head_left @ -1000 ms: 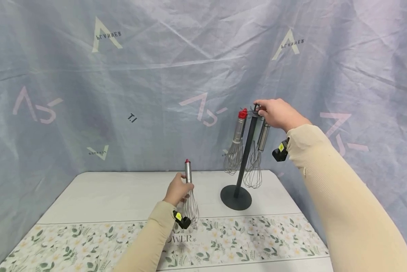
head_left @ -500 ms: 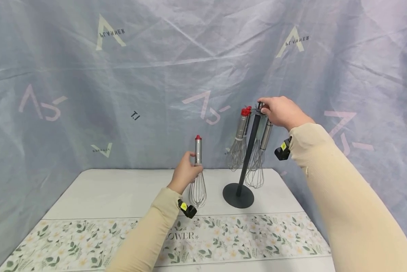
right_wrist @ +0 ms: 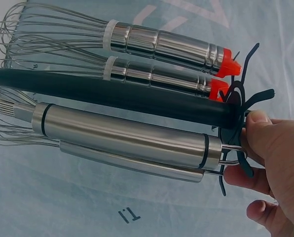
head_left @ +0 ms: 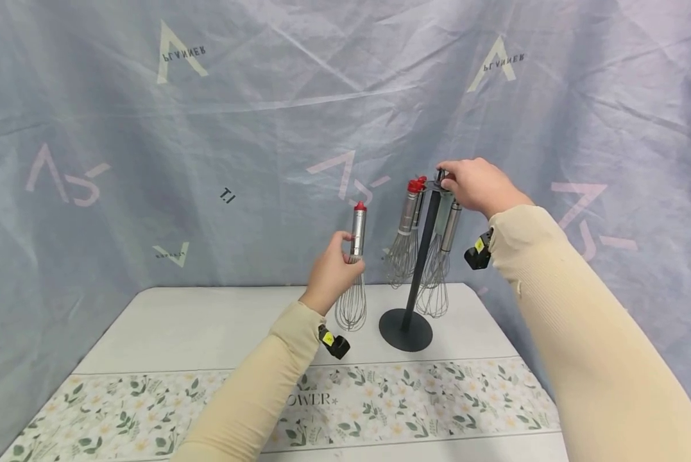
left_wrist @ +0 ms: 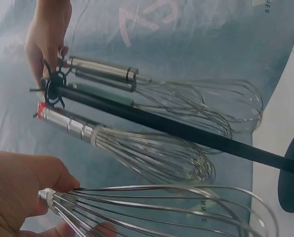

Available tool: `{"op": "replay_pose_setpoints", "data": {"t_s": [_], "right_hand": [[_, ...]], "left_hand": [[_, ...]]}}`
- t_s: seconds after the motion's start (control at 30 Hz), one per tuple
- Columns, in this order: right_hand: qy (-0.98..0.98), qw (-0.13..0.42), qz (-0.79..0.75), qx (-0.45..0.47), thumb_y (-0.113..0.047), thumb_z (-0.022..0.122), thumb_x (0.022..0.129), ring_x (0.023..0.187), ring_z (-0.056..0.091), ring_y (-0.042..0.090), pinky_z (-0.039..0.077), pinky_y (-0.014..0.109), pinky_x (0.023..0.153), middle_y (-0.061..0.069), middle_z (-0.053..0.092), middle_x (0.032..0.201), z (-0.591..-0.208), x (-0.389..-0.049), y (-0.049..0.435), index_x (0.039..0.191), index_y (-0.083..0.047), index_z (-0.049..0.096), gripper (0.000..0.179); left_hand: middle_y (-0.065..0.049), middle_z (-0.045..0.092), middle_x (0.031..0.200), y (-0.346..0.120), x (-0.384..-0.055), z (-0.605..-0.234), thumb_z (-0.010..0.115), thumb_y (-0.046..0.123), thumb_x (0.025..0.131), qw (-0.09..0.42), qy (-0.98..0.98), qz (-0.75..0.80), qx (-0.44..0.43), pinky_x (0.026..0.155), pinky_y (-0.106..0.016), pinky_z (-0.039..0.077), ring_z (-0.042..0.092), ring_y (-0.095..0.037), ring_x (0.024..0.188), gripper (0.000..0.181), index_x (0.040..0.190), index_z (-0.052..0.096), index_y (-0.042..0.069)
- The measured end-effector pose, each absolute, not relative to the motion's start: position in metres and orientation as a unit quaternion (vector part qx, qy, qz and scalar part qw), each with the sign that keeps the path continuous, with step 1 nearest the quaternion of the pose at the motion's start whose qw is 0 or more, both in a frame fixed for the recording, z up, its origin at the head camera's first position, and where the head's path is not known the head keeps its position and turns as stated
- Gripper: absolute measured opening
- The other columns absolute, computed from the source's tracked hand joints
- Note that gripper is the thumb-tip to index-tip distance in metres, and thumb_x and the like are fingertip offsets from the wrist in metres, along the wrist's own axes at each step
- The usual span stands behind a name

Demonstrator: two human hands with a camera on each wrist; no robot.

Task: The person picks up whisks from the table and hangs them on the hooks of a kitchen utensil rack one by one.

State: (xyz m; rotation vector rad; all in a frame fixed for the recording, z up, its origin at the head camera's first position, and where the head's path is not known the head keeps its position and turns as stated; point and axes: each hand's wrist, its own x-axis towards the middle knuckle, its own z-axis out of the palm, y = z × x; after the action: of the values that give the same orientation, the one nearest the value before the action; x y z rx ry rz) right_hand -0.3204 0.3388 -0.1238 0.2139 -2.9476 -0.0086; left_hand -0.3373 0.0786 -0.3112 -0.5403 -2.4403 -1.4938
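My left hand [head_left: 335, 273] grips a whisk [head_left: 358, 231] with a metal handle and a red end cap, thumb and fingers where the handle meets the wires. The whisk stands upright in the air, wires down, left of a dark rack. At the top of that rack [head_left: 419, 269], my right hand [head_left: 477, 186] pinches the hook piece [right_wrist: 232, 111]. Several whisks hang from the hooks. Two of them have red caps, such as the red-capped whisk [right_wrist: 166, 47]; a plain steel whisk [right_wrist: 127, 136] hangs on the other side of the post, nearest my right fingers.
The rack's round base [head_left: 405, 330] stands on a white table [head_left: 206, 327] with a floral strip [head_left: 149, 410] across its front. A blue-grey curtain [head_left: 253, 128] with printed letters hangs right behind the table.
My left hand has lifted the whisk up from the table and carried it right, closer to the rack. My right hand stays at the rack's top.
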Motion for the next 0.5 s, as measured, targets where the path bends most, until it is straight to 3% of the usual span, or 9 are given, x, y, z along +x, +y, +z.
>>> {"op": "replay_pose_setpoints", "data": {"t_s": [0.33,0.5], "right_hand": [[-0.993,0.091,-0.015,0.071,-0.023,0.043,0.110,0.126,0.052,0.047,0.042,0.061,0.102,0.028,0.052,0.142,-0.123,-0.321,0.337,0.158,-0.005,0.032,0.052],[-0.993,0.095,-0.015,0.065,-0.022,0.044,0.110,0.127,0.051,0.047,0.042,0.060,0.102,0.029,0.052,0.143,-0.123,-0.321,0.335,0.158,-0.004,0.032,0.052]], "left_hand": [[-0.002,0.054,0.077,0.097,-0.329,-0.288,0.069,0.013,0.088,0.168,-0.832,-0.480,-0.223,0.050,-0.030,0.038,0.045,-0.015,0.053,0.054,0.138,0.048,0.019],[0.000,0.053,0.080,0.107,-0.329,-0.276,0.072,0.018,0.089,0.178,-0.839,-0.459,-0.232,0.053,-0.031,0.036,0.044,-0.016,0.059,0.055,0.139,0.049,0.022]]}}
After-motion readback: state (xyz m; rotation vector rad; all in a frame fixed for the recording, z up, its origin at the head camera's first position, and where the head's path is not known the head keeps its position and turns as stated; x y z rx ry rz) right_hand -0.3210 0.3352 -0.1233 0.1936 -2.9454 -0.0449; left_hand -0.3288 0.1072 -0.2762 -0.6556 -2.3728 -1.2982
